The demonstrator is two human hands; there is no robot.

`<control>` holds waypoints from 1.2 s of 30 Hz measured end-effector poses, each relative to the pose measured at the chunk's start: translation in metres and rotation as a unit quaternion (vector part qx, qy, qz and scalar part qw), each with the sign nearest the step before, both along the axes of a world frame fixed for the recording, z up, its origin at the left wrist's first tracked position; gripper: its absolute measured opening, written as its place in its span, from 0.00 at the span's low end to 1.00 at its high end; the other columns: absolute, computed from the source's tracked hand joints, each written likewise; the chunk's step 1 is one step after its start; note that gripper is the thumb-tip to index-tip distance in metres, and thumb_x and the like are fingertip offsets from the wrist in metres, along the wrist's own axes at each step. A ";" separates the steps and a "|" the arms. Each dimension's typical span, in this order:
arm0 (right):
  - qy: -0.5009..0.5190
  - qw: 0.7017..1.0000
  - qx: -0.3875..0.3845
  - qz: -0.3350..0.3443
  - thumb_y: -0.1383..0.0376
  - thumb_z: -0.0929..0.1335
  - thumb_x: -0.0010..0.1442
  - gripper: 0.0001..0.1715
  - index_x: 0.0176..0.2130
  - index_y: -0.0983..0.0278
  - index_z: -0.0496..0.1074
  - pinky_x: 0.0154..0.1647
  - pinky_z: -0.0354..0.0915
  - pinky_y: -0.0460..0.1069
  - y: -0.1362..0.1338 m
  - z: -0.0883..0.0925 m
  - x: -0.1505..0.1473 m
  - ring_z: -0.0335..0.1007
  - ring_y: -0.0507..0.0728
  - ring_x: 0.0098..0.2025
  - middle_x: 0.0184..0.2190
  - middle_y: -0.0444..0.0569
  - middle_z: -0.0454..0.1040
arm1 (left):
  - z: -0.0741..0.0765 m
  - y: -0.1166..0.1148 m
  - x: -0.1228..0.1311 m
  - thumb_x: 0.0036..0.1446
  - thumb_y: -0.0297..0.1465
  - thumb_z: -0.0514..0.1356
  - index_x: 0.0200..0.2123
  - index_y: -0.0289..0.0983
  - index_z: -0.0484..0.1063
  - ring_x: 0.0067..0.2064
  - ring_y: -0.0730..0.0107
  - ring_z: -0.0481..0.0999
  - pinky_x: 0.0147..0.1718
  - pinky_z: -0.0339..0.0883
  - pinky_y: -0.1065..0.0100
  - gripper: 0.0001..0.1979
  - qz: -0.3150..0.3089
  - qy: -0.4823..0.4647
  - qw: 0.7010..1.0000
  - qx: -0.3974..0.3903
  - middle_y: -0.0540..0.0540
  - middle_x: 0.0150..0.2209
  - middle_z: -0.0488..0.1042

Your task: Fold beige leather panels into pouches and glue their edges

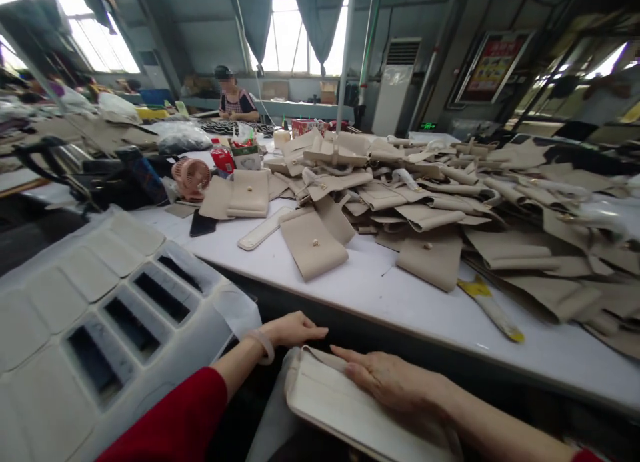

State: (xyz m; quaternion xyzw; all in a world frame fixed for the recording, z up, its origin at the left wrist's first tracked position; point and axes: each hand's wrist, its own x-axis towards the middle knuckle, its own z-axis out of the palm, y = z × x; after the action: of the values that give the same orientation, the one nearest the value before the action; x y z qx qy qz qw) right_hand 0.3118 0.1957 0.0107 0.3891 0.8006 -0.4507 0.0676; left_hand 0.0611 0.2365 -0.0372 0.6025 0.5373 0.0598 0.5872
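Observation:
A pale, flat bag-like piece (350, 399) with a rounded edge lies low in front of me, below the table edge. My right hand (387, 381) rests on its upper side, fingers stretched toward the left. Just above its left corner is my left hand (296, 330), with a bangle at the wrist and its fingers drawn together; whether they pinch anything is too small to tell. Beyond the hands, a beige flap piece with a metal stud (314, 243) lies on the white table (350, 302).
Beige pieces (430, 209) are heaped across the table. A yellow-ended tool (493, 309) lies at the right. At the left stands a tray of pale panels (90, 275). A pink fan (191, 177) and red can (222, 157) stand farther back. Another person (237, 102) sits beyond.

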 end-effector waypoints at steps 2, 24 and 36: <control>-0.021 1.000 -0.002 -0.001 0.46 0.54 0.69 0.33 0.68 0.51 0.55 0.62 0.57 0.66 -0.002 0.004 0.017 0.63 0.71 0.62 0.64 0.52 0.64 | 0.018 0.005 -0.002 0.55 0.52 0.62 0.42 0.34 0.80 0.36 0.67 0.78 0.36 0.71 0.69 0.27 -0.049 -0.010 0.998 -0.032 0.45 0.37 0.80; 0.003 0.997 -0.060 0.041 0.51 0.53 0.71 0.33 0.68 0.58 0.55 0.68 0.46 0.69 0.009 -0.002 0.015 0.60 0.68 0.64 0.65 0.56 0.61 | 0.039 0.019 0.019 0.47 0.45 0.67 0.36 0.40 0.83 0.36 0.63 0.76 0.30 0.63 0.73 0.17 -0.230 0.073 0.970 -0.013 0.50 0.32 0.81; 0.115 0.955 0.086 -0.260 0.45 0.60 0.66 0.33 0.57 0.64 0.72 0.69 0.47 0.64 -0.011 -0.004 0.048 0.57 0.66 0.66 0.61 0.55 0.68 | 0.058 -0.023 0.032 0.51 0.34 0.64 0.46 0.43 0.74 0.45 0.63 0.73 0.46 0.63 0.66 0.16 -0.170 0.080 0.953 0.238 0.50 0.46 0.76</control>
State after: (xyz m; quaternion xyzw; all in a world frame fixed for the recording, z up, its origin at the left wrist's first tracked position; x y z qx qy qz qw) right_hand 0.3598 0.1851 0.0071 0.5341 0.7096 -0.4238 -0.1779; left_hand 0.0933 0.2134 0.0211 0.8103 0.4417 0.0369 0.3832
